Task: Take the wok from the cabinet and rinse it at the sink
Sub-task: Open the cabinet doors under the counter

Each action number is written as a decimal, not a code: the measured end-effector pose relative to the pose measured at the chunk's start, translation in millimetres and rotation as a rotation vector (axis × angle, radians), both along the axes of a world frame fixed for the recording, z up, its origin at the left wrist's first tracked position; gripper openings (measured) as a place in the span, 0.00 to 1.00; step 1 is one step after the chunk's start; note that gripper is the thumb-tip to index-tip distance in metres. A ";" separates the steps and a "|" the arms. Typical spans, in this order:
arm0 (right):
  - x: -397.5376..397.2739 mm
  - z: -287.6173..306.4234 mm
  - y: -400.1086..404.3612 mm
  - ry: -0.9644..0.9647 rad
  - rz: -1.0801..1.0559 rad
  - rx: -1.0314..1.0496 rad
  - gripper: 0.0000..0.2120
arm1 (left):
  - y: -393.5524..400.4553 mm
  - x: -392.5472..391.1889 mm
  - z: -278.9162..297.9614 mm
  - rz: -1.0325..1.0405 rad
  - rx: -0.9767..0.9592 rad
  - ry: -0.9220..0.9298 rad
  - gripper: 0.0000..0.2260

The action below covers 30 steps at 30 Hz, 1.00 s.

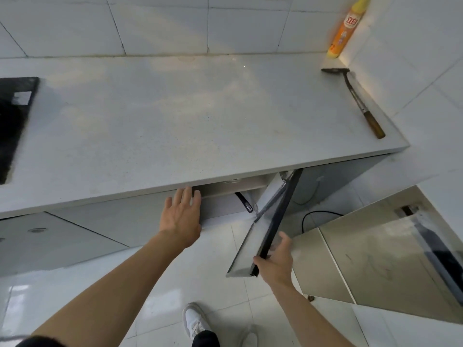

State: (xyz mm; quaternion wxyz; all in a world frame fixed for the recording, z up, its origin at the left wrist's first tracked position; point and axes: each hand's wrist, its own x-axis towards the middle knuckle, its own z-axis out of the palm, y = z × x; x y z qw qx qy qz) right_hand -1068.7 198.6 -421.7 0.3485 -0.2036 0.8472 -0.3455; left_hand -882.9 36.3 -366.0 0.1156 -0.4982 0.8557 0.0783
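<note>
Below the white countertop (pixel 200 121) a cabinet door (pixel 265 231) stands swung open to the right. My right hand (pixel 276 261) grips its dark lower edge. My left hand (pixel 181 216) lies with straight fingers on the left cabinet door's (pixel 125 221) edge just under the counter lip. Inside the open cabinet a black handle (pixel 244 202) sticks out; the pan it belongs to is hidden. No sink is in view.
A black cooktop (pixel 12 126) is set into the counter at far left. A spatula with a wooden handle (pixel 360 103) and an orange detergent bottle (pixel 347 28) sit at the counter's right back corner. A black cable (pixel 313 216) hangs beside the cabinet. White tiled floor below.
</note>
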 end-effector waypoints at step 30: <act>-163.5 20.6 90.9 0.747 0.635 0.520 0.39 | 94.3 -142.8 13.3 -0.181 -0.019 -0.073 0.28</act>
